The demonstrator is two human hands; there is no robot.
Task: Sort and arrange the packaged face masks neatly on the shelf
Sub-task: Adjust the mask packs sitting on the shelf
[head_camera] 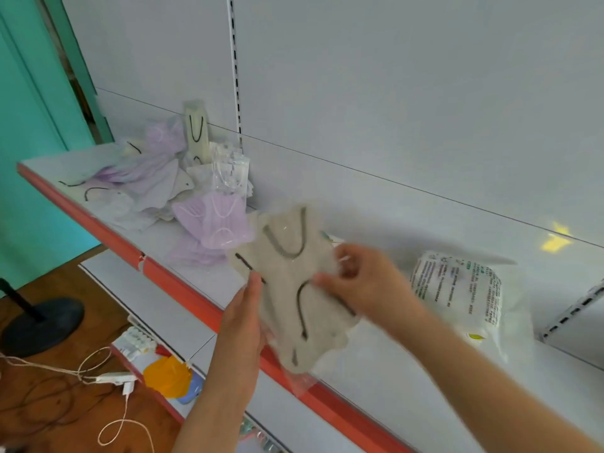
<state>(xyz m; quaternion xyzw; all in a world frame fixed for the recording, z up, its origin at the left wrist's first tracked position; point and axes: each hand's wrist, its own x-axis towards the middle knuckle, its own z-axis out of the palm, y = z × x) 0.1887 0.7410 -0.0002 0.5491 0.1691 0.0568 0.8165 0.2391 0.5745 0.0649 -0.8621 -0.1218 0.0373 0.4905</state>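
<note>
shelf (183, 276) first, its orange edge below our arms, with a loose pile of lilac and white masks (170, 188) at its far left. over the edge we hold beige packaged masks (294, 286), left hand (243, 317) flat along their side, right hand (356, 279) pinching the top. sorting step, we judge; next, lay them down squarely.

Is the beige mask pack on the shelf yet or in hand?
In hand: beige mask pack held between left hand and right hand, above shelf edge.
</note>
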